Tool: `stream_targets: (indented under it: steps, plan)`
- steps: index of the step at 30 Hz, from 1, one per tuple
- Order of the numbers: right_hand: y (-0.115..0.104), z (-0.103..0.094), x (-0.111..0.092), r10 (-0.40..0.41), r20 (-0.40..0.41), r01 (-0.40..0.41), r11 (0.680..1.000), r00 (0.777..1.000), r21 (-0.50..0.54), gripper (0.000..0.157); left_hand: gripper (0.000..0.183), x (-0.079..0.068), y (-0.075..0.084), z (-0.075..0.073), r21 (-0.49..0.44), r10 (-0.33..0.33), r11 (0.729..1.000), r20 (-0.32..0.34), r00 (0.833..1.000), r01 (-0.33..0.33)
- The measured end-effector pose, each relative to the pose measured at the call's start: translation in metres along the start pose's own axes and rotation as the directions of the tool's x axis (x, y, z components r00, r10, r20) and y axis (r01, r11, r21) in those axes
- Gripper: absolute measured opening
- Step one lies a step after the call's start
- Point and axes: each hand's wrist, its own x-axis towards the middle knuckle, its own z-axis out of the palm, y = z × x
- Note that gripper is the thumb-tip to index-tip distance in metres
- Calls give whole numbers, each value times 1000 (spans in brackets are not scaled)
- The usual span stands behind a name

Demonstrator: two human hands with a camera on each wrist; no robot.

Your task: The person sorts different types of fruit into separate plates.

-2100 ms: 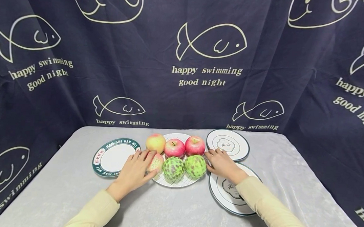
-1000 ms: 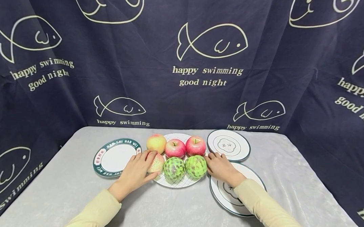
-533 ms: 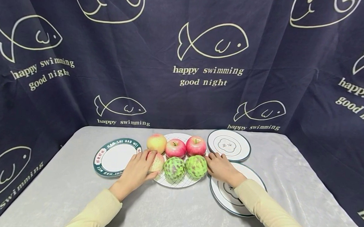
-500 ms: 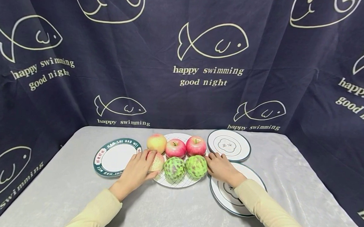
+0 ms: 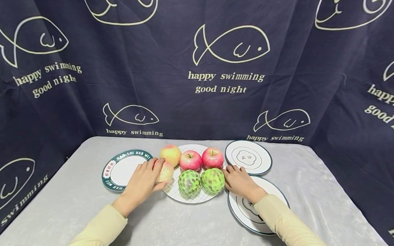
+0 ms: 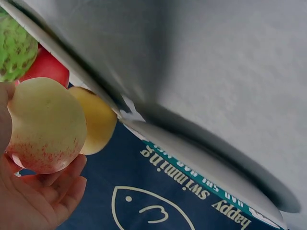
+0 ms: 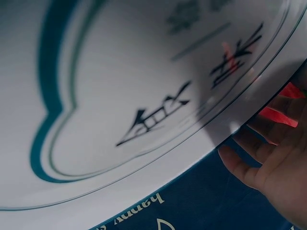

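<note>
Two scripts
Curtain (image 5: 217, 118): "happy swimming", "good night"; green-rimmed plate (image 5: 107, 182): "HAO SHI HAO WEI" and Chinese characters; right-hand plates (image 5: 262, 161): Chinese characters; right sleeve (image 5: 285, 218): unclear letters

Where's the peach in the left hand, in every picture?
Head: the peach is a bit left of the middle and below it, in the left hand.
Left wrist: big, at the left side, about halfway down.
Right wrist: not in it.
Shared landmark: the blue curtain, across the top of the head view and at the bottom of both wrist views.
</note>
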Motion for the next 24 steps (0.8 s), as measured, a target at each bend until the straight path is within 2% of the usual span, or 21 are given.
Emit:
stream_targets:
  steps: [6, 13, 24]
  plan:
    - [-1, -2, 0, 4, 6, -4, 1000, 1000, 5, 25, 73, -1, -10, -5, -27, -40, 999, -13, 999, 40]
    - [-1, -2, 0, 4, 7, -4, 1000, 1000, 20, 25, 74, -3, -23, -15, -48, -101, 994, 28, 995, 102]
    - [-1, -2, -1, 9, 22, -10, 999, 1000, 36, 31, 74, -13, -49, -17, -25, -148, 989, -6, 989, 147]
